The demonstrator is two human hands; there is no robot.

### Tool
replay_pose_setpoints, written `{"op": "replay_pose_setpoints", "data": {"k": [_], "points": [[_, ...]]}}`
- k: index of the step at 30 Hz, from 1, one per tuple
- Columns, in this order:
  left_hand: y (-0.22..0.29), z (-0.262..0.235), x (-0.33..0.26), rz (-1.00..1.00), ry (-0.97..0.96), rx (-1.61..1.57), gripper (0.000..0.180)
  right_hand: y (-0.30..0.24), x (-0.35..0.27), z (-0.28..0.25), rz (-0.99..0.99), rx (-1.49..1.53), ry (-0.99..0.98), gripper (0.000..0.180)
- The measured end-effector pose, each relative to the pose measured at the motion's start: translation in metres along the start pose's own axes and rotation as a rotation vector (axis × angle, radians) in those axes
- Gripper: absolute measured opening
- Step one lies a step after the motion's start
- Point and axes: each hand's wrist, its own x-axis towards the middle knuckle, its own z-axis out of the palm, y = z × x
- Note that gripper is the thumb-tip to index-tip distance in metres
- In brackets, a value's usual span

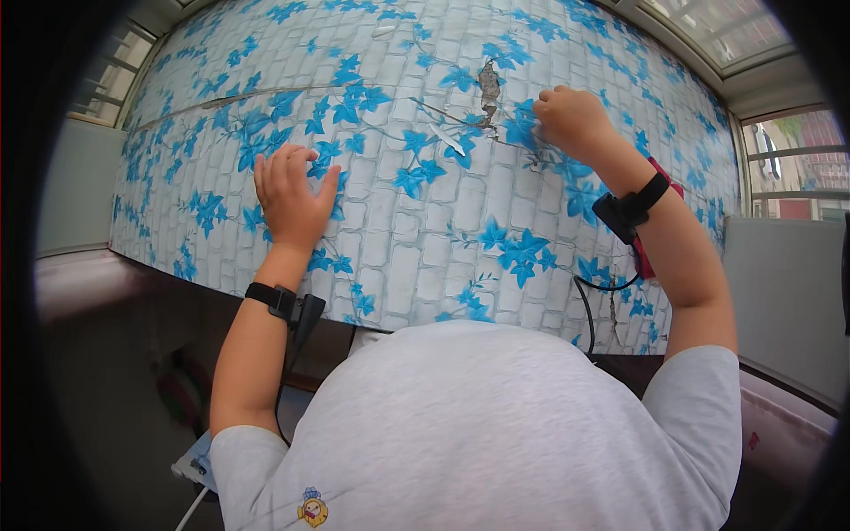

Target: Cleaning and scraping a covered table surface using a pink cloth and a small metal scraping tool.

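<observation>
Both hands are over a broad surface covered in a white brick-pattern sheet point(403, 265) printed with blue ivy leaves. My left hand point(297, 195) lies on or just above it, palm down, fingers a little bent and thumb apart, with nothing in it. Farther forward on the right, my right hand point(574, 122) is closed, its fingertips curled together; whatever they may pinch is hidden. Left of that hand, a torn patch point(489, 84) in the sheet bares a rough grey-brown layer. A loose white peeled strip point(447, 140) lies just below the tear.
Black bands with small devices circle my left wrist point(274, 301) and right wrist point(633, 208). Partly under my right forearm is a red object point(644, 258), with a black cable point(586, 296) beside it. A long split point(217, 102) crosses the sheet at left. Barred windows point(797, 155) flank the surface.
</observation>
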Motion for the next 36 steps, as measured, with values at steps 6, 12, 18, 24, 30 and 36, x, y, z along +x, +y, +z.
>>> {"op": "replay_pose_setpoints", "data": {"k": [6, 12, 18, 24, 30, 36], "points": [[0.003, 0.002, 0.001, 0.009, 0.007, 0.019, 0.034, 0.034, -0.033, 0.001, 0.177, 0.114, -0.068, 0.011], [-0.001, 0.002, -0.001, -0.012, -0.029, 0.027, 0.034, 0.029, -0.042, -0.035, 0.328, 0.55, -0.069, 0.007], [0.002, 0.002, 0.0, 0.003, -0.014, 0.022, 0.033, 0.021, -0.037, 0.0, 0.188, 0.484, 0.189, 0.01], [0.003, 0.0, 0.001, 0.009, -0.004, 0.019, 0.031, 0.012, -0.02, 0.01, -0.015, 0.048, 0.091, 0.007], [0.002, -0.001, 0.001, 0.016, 0.018, 0.014, 0.031, 0.016, -0.02, 0.01, 0.028, 0.047, 0.095, 0.006], [0.001, -0.001, 0.001, -0.006, -0.028, -0.007, 0.029, 0.013, -0.019, 0.02, -0.065, 0.037, 0.177, 0.006]]}}
